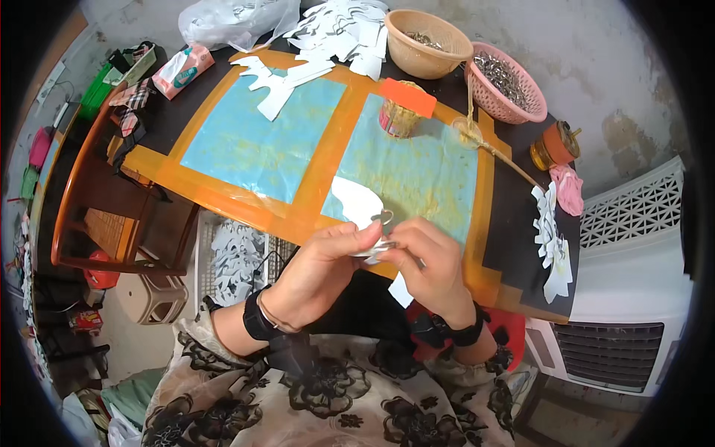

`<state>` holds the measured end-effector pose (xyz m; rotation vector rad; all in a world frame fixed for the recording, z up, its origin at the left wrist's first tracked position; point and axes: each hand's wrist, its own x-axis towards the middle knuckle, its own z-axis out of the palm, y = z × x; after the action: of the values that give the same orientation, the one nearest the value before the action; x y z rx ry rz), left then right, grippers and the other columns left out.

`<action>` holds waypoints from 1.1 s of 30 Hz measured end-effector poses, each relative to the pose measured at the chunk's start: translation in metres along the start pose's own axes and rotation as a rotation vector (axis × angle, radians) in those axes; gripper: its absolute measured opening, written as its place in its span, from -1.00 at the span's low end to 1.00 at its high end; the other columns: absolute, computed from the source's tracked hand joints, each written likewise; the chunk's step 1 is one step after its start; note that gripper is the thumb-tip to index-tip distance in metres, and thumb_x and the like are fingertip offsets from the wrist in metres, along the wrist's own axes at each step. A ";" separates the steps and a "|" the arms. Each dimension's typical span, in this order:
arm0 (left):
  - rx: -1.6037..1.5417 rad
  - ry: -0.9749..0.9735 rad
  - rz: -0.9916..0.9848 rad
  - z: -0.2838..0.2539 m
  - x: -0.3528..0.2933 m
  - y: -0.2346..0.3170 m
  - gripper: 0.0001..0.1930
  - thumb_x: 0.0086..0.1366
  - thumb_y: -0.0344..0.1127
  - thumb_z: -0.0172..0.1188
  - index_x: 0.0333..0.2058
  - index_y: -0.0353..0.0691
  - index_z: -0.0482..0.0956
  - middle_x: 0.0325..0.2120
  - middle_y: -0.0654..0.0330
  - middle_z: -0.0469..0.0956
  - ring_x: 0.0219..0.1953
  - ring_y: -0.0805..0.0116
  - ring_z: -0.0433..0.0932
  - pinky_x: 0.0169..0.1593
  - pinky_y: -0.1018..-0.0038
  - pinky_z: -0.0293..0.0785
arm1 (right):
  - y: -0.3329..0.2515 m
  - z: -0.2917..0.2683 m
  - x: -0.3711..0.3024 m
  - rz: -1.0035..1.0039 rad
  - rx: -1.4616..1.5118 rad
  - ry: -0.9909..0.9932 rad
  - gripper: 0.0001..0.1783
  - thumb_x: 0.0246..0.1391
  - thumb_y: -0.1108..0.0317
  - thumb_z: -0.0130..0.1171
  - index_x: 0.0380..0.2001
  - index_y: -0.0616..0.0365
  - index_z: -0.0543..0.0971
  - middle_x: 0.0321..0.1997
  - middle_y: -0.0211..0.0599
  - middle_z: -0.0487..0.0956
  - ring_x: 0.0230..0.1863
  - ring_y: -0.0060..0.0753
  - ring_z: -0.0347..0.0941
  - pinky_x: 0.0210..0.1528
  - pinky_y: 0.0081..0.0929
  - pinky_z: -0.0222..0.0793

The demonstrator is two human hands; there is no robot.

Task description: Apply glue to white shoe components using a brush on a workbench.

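Both hands meet over the near edge of the table. My left hand is closed, its thumb and fingers pinching a curved white cut piece of flat material. A small shiny metal ring or buckle sits at the piece's near end, just above my fingertips. My right hand is closed too, pinching the narrow end of the same piece beside the metal part. The fingers partly hide how the piece and the metal meet. Below the right hand a white tip shows; whether it belongs to the held piece I cannot tell.
Blue sheets framed with orange tape cover the table. An orange-topped pot, a stick, and beige and pink baskets of metal parts stand beyond. White pieces lie behind; others hang right. A crate stands below left.
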<state>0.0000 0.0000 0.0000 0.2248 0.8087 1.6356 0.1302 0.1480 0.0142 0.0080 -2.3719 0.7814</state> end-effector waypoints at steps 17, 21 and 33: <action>0.338 0.063 0.096 0.006 0.015 0.020 -0.66 0.39 -0.18 0.31 0.03 -0.19 0.52 -0.19 0.33 0.59 -0.16 0.50 0.62 -0.30 0.46 0.68 | 0.006 -0.007 0.000 0.349 0.349 -0.160 -0.83 0.15 0.47 0.31 -0.39 0.29 0.51 -0.42 -0.25 0.43 -0.46 -0.33 0.34 -0.38 -0.43 0.25; 0.364 0.062 0.089 0.005 0.017 0.016 -0.71 0.42 -0.15 0.27 -0.04 -0.19 0.55 -0.26 0.35 0.59 -0.20 0.51 0.61 -0.27 0.45 0.67 | 0.004 -0.008 0.000 0.383 0.376 -0.191 -0.83 0.13 0.48 0.31 -0.39 0.29 0.50 -0.42 -0.23 0.45 -0.45 -0.29 0.35 -0.37 -0.42 0.27; 0.026 0.095 -0.018 0.011 0.065 0.038 -0.85 0.47 -0.21 0.17 -0.07 -0.05 0.55 -0.15 0.42 0.63 -0.14 0.54 0.57 -0.17 0.44 0.48 | 0.066 -0.020 0.011 0.595 0.836 -0.194 -0.49 0.52 0.04 -0.13 -0.16 0.27 0.63 -0.31 -0.49 0.56 -0.31 -0.67 0.36 -0.23 -0.63 0.29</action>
<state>-0.0401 0.0636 0.0125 0.1590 0.9019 1.6287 0.1204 0.2149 -0.0025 -0.2929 -2.0408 2.0825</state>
